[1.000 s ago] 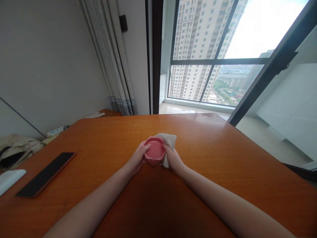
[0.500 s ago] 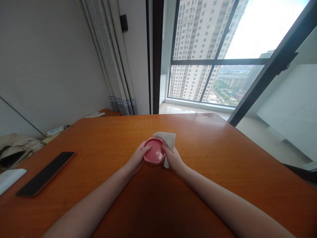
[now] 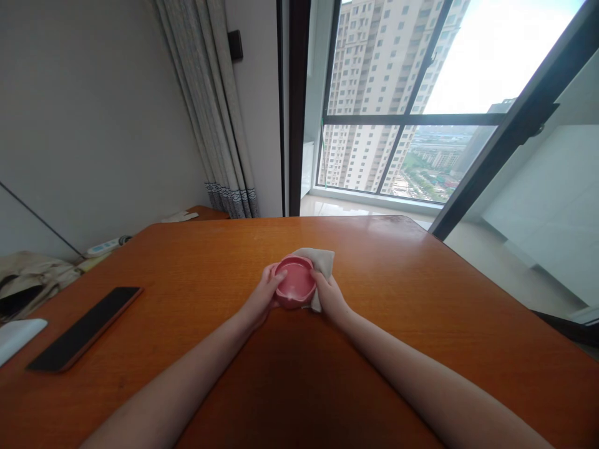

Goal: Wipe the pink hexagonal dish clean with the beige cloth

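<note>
A shallow pink bowl (image 3: pixel 296 280) is held between my two hands, its inside turned up toward me. My left hand (image 3: pixel 266 294) grips its left side, with the thumb over the rim and the fingers behind. On the other side, my right hand (image 3: pixel 333 297) has its thumb at the bowl's right rim. A light grey cloth (image 3: pixel 322 258) is bunched between that hand and the bowl, sticking out behind it and below. The right fingers are mostly hidden behind cloth and bowl.
A dark flat slab with a reddish edge (image 3: pixel 87 329) lies on the brown wooden table (image 3: pixel 196 268) at the left. Beside it is a white object (image 3: pixel 19 340). A power strip (image 3: pixel 103 247) and a beige cloth bag (image 3: pixel 28 280) sit past the left edge. Beyond the table stands a window (image 3: pixel 407 118).
The bowl has shifted slightly right and tipped a little, so its rim looks rounder. The cloth has shifted around its right side. Both hands keep hold.
</note>
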`<state>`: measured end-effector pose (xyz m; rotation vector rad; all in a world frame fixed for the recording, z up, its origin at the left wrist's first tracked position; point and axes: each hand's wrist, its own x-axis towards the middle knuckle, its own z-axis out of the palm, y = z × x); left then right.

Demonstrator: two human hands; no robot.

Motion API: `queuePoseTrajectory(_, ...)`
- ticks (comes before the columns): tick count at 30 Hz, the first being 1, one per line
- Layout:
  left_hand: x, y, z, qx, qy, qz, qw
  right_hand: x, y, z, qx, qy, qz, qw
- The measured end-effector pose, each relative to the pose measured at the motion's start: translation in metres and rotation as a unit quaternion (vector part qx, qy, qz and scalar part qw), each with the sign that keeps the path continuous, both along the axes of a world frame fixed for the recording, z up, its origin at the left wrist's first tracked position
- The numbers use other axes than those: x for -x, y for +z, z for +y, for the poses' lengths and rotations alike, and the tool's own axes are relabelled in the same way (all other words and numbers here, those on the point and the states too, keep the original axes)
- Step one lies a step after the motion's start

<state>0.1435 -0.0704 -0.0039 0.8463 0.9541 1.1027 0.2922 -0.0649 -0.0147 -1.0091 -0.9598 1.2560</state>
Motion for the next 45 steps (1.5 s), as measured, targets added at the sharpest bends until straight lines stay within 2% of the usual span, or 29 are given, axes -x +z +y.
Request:
queuePoseTrajectory(3,0.003,-0.003,0.002,0.016,0.014,0.003,1.0,-0.001,-0.001,0.003,0.009,0.04,0.009,0.999)
queuePoseTrajectory(7,-0.001,-0.007,0.005,0.014,0.117,-0.077,0.99,0.01,-0.015,0.004,0.097,0.082,0.129,0.983)
queuePoseTrajectory(9,-0.003,-0.009,0.005,-0.015,0.135,-0.098,0.986,0.015,-0.02,0.004,0.107,0.119,0.177,0.971)
queuePoseTrajectory(11,-0.003,-0.01,0.006,-0.041,0.131,-0.082,0.987,0.016,-0.022,0.003,0.104,0.132,0.206,0.964)
queuePoseTrajectory(13,-0.001,-0.011,0.006,-0.041,0.108,-0.052,0.992,0.015,-0.02,0.004,0.103,0.114,0.221,0.963)
queuePoseTrajectory(16,0.004,-0.011,0.006,-0.001,0.06,-0.026,0.998,0.009,-0.017,0.007,0.114,0.083,0.219,0.966)
queuePoseTrajectory(20,0.005,-0.01,0.006,0.039,0.014,-0.036,0.999,0.005,-0.014,0.009,0.145,0.087,0.21,0.963)
queuePoseTrajectory(25,0.0,-0.008,0.007,-0.003,0.106,-0.047,0.993,0.014,-0.014,0.002,0.119,0.113,0.223,0.961)
queuePoseTrajectory(29,0.002,-0.005,0.006,-0.035,0.076,-0.018,0.996,0.014,-0.014,0.002,0.112,0.075,0.222,0.966)
queuePoseTrajectory(33,0.007,-0.008,0.007,0.011,0.056,0.02,0.998,0.007,-0.013,0.008,0.136,0.031,0.215,0.967)
queuePoseTrajectory(37,0.008,-0.012,0.009,0.002,0.065,0.015,0.998,0.008,-0.014,0.006,0.143,0.061,0.191,0.969)
queuePoseTrajectory(41,0.004,-0.015,0.01,-0.007,0.124,-0.037,0.992,0.017,-0.015,-0.001,0.132,0.094,0.199,0.967)
queuePoseTrajectory(43,0.002,-0.014,0.009,-0.035,0.137,-0.053,0.988,0.02,-0.016,-0.001,0.125,0.094,0.203,0.967)
queuePoseTrajectory(45,0.001,-0.013,0.009,-0.054,0.119,-0.054,0.99,0.018,-0.016,0.001,0.125,0.073,0.203,0.968)
